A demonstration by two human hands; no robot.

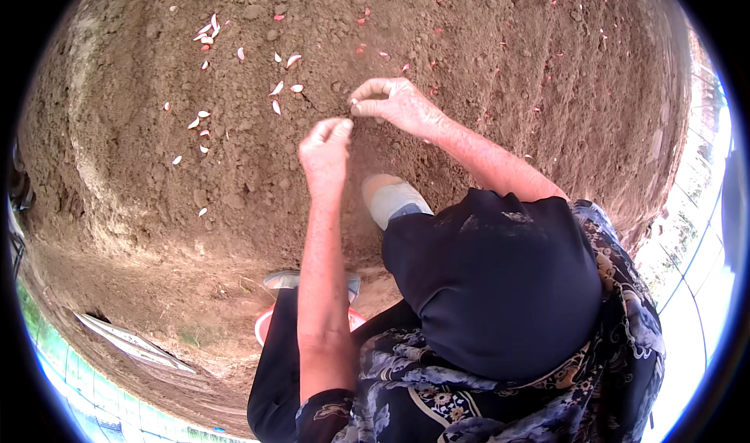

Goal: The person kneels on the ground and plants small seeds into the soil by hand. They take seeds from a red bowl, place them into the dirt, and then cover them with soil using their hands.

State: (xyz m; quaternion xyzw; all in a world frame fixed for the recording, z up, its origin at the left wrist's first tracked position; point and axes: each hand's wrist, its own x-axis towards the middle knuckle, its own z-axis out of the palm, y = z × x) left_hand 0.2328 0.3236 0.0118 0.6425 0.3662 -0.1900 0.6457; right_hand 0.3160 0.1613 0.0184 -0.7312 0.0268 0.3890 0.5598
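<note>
Over the loose brown soil (pixel 246 179), my left hand (pixel 326 150) is raised with its fingertips pinched together; whether something small is between them cannot be told. My right hand (pixel 394 104) is just above and to the right, thumb and forefinger closed on a small pale piece (pixel 354 102) that looks like a garlic clove. The two hands are close but apart. Pinkish-white garlic cloves (pixel 276 107) lie on the soil left of my hands, some in a small cluster (pixel 207 36) further up. More reddish cloves (pixel 406 67) are scattered beyond my right hand.
My shoe (pixel 395 197) is on the soil below my hands, beside my dark-clothed knee (pixel 510 285). A red-rimmed container (pixel 263 326) is partly hidden behind my leg. A pale board (pixel 132 340) lies at the lower left. Wire fencing (pixel 691 267) runs along the right edge.
</note>
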